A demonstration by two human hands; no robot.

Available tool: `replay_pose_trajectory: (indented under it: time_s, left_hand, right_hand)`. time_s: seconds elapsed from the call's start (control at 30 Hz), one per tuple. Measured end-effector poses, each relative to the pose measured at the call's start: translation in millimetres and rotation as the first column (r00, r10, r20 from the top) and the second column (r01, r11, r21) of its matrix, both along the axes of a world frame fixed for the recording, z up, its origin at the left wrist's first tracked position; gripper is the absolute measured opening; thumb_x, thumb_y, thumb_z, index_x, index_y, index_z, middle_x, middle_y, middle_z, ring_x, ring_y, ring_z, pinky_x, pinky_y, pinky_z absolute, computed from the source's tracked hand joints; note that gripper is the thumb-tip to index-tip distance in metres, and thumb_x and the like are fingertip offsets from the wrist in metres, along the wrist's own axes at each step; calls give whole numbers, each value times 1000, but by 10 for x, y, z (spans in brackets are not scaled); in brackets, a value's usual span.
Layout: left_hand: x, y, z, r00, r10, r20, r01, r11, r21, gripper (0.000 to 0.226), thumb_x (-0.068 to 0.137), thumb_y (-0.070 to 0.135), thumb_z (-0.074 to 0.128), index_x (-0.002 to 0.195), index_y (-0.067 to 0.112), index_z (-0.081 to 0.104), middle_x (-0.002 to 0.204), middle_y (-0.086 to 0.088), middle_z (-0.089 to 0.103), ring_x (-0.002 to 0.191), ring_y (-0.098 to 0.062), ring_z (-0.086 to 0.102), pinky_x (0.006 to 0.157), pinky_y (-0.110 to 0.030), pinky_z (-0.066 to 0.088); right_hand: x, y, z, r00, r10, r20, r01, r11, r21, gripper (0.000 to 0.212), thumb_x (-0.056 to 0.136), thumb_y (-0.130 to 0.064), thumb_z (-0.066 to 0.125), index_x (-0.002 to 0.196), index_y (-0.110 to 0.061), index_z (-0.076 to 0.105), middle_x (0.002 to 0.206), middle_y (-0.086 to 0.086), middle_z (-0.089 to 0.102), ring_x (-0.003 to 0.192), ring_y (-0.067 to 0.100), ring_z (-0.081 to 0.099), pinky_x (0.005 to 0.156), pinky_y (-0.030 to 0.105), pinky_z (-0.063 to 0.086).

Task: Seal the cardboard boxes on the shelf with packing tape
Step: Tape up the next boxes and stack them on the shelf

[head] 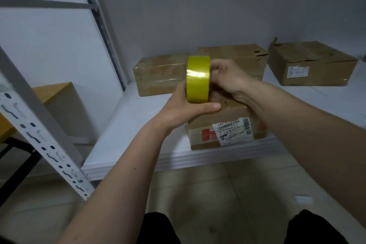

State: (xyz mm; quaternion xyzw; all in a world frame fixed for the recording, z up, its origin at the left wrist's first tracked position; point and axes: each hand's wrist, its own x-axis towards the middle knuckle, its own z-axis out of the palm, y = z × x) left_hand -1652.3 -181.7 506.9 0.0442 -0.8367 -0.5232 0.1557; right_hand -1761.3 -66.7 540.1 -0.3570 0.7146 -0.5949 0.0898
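Observation:
A yellow roll of packing tape (198, 79) stands on edge above the nearest cardboard box (225, 130), which carries a white shipping label and sits at the shelf's front edge. My left hand (186, 111) grips the roll from below, thumb along its underside. My right hand (227, 77) holds the roll's right side with curled fingers. Three more cardboard boxes stand behind on the white shelf (126, 136): a taped one at the left (158, 77), a torn one in the middle (237, 55), and one at the right (311, 63).
A grey perforated shelf upright (37, 125) slants across the left foreground. Behind it stands a wooden table or cabinet (59, 101). A tiled floor (217, 194) lies below the shelf, and my dark trousers (158, 228) show at the bottom.

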Motion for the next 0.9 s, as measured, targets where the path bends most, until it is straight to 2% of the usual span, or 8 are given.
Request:
replay_pose_trajectory:
  time_s: [0.07,0.13,0.23,0.33,0.47,0.57,0.73,0.9]
  left_hand:
    - [86,-97,-39,997,-29,65,28,1000,12,104,51,46,91,141,24,43,130,10,59,113,-2,61,90,-21,54]
    - [132,-152,-83,996,-37,76,34,998,43,104,50,40,91,140,23,41,132,9,56,114,-4,60,87,-18,54]
    - [142,-163,-149,998,-25,58,19,995,100,96,52,35,90,135,22,44,129,5,57,112,-7,61,85,-20,55]
    - [149,-187,-221,999,-33,12,31,993,114,89,50,44,90,127,25,50,125,5,60,113,-8,61,92,-27,55]
    - [162,-134,-311,990,6,-140,7,996,93,55,54,48,87,104,33,68,124,3,61,116,-8,58,101,-31,50]
    - [190,-106,-381,972,10,-234,11,996,85,44,62,36,90,99,25,71,134,4,54,119,5,51,98,-13,43]
    - [180,-78,-363,966,97,-238,-46,976,212,23,71,44,78,87,27,73,123,5,62,118,-3,56,96,-17,44]
    - [157,-94,-326,980,98,-176,-53,968,245,15,85,21,75,99,26,74,127,4,59,116,-1,55,80,-1,41]
  right_hand:
    - [-19,23,18,990,61,129,-37,983,-178,13,90,1,58,93,-10,64,79,2,68,68,10,64,65,24,54]
    - [-15,64,33,962,160,221,-88,949,-304,19,89,3,59,93,-15,64,84,1,70,77,14,68,76,35,58]
    - [4,76,33,922,265,283,-156,922,-354,23,85,6,61,99,-12,63,92,4,72,90,22,70,83,48,57]
    - [-11,67,29,913,249,322,-130,928,-348,25,84,6,62,100,-12,64,96,7,72,100,29,68,88,51,55]
    - [-2,42,37,938,200,282,-110,946,-305,24,84,4,62,104,-10,62,105,13,67,105,34,65,86,49,56]
    - [5,1,53,950,168,262,-88,952,-293,26,82,3,65,103,-12,63,102,12,68,100,32,67,84,47,57]
    - [3,-163,69,991,60,121,-38,984,-173,16,90,-2,59,90,-16,66,87,5,69,82,23,67,81,44,56]
    - [50,-285,107,998,48,-37,-53,988,-144,27,90,7,56,80,-18,60,55,-16,65,53,-4,62,53,13,50]
